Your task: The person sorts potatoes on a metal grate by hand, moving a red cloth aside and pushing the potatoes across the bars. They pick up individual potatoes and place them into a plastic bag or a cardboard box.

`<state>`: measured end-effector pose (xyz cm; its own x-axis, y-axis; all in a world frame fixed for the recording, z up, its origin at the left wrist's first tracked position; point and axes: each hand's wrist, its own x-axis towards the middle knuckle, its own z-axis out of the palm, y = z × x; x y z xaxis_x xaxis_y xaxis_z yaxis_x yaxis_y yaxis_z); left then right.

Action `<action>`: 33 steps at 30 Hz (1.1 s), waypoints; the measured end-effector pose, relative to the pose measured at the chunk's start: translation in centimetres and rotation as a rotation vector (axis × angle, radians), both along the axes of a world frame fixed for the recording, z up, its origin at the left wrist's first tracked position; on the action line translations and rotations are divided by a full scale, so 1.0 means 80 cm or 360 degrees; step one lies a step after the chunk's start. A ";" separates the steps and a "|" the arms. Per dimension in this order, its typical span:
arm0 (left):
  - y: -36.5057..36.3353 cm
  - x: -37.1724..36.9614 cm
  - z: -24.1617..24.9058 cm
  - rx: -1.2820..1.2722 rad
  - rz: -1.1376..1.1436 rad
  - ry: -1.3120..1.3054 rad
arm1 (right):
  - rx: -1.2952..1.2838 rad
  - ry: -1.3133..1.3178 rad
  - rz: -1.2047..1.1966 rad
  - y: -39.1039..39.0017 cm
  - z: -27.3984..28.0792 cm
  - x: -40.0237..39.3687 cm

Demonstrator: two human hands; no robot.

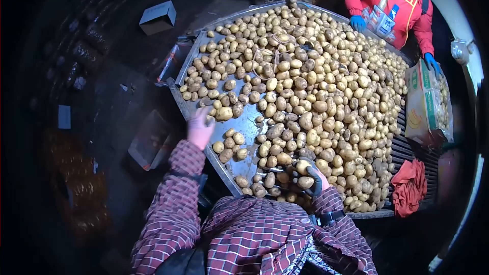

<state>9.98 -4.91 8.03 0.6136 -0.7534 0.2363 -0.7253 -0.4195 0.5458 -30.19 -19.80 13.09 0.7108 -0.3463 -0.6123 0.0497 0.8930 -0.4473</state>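
Note:
A large heap of potatoes (326, 97) lies on a metal-rimmed sorting table (247, 122) in front of me. At the table's left edge, my left hand (199, 128) reaches beside a few loose potatoes (223, 113), its fingers slightly blurred and apart, with no potato clearly in them. My right hand (320, 179), in a dark-palmed glove, is closed around potatoes (305, 182) low at the near edge of the heap. A small group of potatoes (229, 145) rests on bare metal between my hands. A loop of string (265, 63) lies on the heap.
Across the table stands a person in a red jacket (402, 0) with blue gloves, one hand on a banana carton (422, 102) of potatoes. A red cloth (409, 187) lies on the slatted part at right. An open cardboard box (158, 18) and a plastic crate (148, 142) sit on the left floor.

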 end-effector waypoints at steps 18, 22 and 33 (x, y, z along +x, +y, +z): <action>-0.095 -0.230 0.056 0.0215 -0.1327 0.1109 | -0.0014 0.0085 -0.0171 0.024 0.058 0.002; -0.200 -0.171 0.044 0.0264 -0.0946 0.0143 | 0.0320 -0.0365 -0.0374 0.025 -0.003 -0.027; -0.211 -0.101 -0.017 0.0795 -0.0680 0.0155 | 0.0307 -0.0586 -0.0118 0.017 -0.003 -0.025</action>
